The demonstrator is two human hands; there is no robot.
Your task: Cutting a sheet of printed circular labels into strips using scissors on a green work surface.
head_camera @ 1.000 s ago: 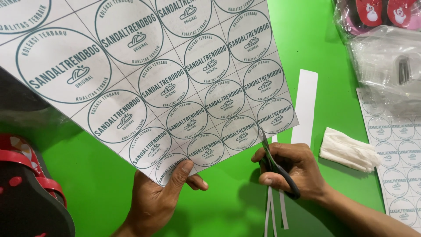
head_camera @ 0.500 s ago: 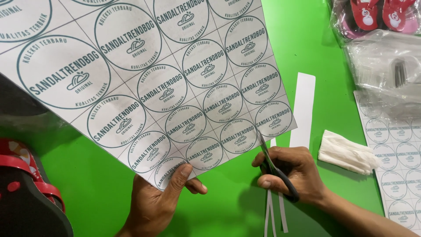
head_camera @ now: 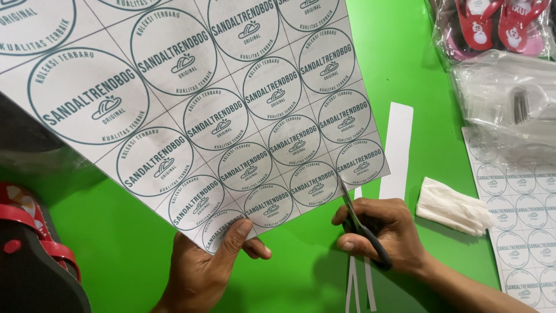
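Left hand (head_camera: 200, 269) pinching the lower corner of the label sheet (head_camera: 191, 110), thumb on top, sheet held tilted above the green table (head_camera: 434, 87). Right hand (head_camera: 385, 232) closed round black-handled scissors (head_camera: 362, 223), blades biting the sheet's bottom edge. Crumpled white tissue (head_camera: 452, 206) right of the scissors.

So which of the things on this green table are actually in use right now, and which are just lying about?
In use:
left hand
sticker sheet
right hand
scissors

Lying about:
cut paper strips
crumpled tissue
second sticker sheet
bagged sandals
red-strapped sandal
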